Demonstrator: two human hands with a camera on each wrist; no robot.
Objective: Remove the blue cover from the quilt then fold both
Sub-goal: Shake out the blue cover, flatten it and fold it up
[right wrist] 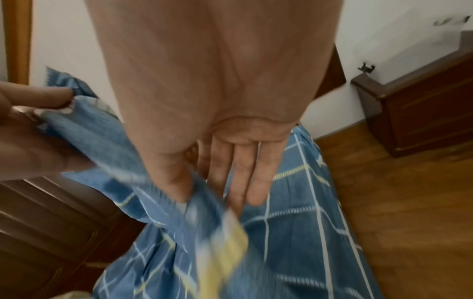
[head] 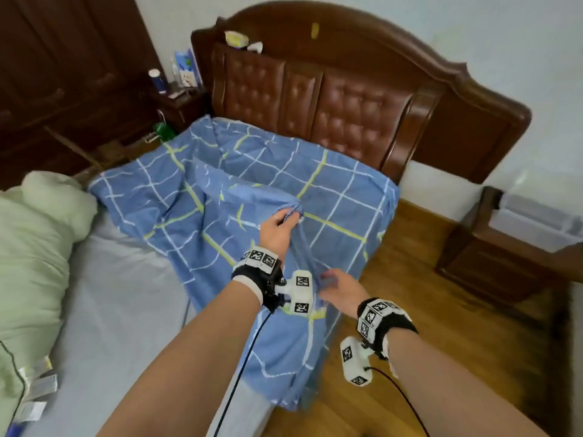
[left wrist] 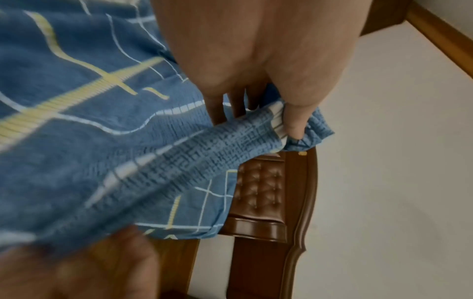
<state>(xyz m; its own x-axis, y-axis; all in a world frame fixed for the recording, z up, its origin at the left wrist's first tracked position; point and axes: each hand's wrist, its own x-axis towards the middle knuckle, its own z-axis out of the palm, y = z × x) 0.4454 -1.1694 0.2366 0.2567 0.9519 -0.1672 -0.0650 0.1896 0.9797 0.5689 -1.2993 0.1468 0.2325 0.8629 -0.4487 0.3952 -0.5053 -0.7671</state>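
Note:
The blue cover [head: 252, 171], checked with white and yellow lines, lies spread over the head end of the bed and hangs off its right side. My left hand [head: 279, 227] holds a bunched corner of it lifted above the bed; in the left wrist view the thumb [left wrist: 294, 123] pinches that fabric [left wrist: 179, 157]. Lower and nearer, my right hand [head: 331, 280] pinches the same edge. In the right wrist view its thumb [right wrist: 179, 182] presses into the cover [right wrist: 294, 232] while the other fingers lie straight. The pale green quilt [head: 34, 247] is heaped at the left.
A grey-blue sheet [head: 120, 310] covers the mattress between the quilt and the cover. The padded brown headboard [head: 331, 99] stands behind. A dark nightstand [head: 504, 257] sits on the wooden floor [head: 441, 326] at the right, and another one [head: 179, 105] with bottles at the far left.

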